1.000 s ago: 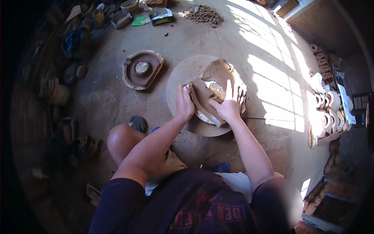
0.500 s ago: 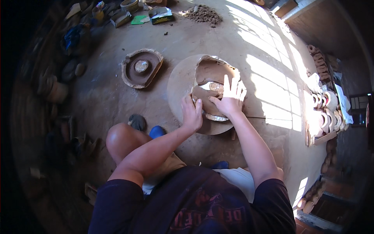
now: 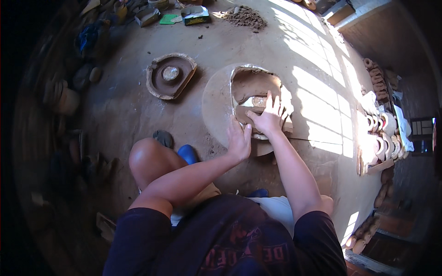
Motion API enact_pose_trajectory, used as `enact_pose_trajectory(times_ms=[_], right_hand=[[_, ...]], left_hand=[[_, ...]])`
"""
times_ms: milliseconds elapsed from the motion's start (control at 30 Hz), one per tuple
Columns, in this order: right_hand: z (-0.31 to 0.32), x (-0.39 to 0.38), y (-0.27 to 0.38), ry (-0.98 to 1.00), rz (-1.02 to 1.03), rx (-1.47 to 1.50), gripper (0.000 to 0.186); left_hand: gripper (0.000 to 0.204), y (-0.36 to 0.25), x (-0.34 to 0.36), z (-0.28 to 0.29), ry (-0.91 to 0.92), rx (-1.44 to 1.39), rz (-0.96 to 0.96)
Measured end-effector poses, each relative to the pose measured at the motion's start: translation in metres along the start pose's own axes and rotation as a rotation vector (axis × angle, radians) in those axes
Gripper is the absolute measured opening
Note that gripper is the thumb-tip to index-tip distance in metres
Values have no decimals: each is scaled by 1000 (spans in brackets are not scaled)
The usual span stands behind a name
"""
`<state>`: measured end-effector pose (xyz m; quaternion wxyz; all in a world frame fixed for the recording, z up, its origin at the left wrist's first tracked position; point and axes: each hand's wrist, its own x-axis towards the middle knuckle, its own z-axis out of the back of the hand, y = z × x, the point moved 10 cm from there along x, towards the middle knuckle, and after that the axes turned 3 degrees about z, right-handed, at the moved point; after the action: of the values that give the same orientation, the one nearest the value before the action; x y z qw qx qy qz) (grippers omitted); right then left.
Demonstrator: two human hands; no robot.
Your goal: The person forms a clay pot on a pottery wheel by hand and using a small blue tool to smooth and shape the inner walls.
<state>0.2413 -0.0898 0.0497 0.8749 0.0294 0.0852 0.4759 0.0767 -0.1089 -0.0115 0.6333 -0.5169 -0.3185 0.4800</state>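
A hollow mould with a pale rim (image 3: 232, 85), lined with brown clay (image 3: 255, 85), rests on a round flat board (image 3: 214, 99) in front of me. My right hand (image 3: 268, 116) lies over the mould's near right part, fingers stretched and thumb spread, touching the clay inside. My left hand (image 3: 239, 141) is at the near left edge, fingers straight along the outer side and thumb apart. A pale, rounded core (image 3: 259, 101) shows in the middle of the mould, just beyond my right thumb. My hands cover part of the near rim.
Left of the board lies a second mould half (image 3: 153, 87) with a round knob in its centre. Loose earth (image 3: 246, 17) is heaped at the far side, near an open box (image 3: 194, 16). Curved clay pieces (image 3: 386, 147) are stacked at the right. My knee (image 3: 149, 161) is at the left.
My left hand has slid right and nearer to me along the mould's edge, its fingers straighter. The mould appears turned slightly, and my right hand stays on it.
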Motion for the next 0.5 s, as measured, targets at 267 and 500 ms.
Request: enact_pose_trajectory(times_ms=[267, 500], right_hand=[[0, 5, 6, -2, -63, 56, 127], [-4, 8, 26, 146, -202, 98, 129]], left_hand=[[79, 7, -3, -3, 6, 12, 46], [78, 9, -1, 6, 1, -11, 81]])
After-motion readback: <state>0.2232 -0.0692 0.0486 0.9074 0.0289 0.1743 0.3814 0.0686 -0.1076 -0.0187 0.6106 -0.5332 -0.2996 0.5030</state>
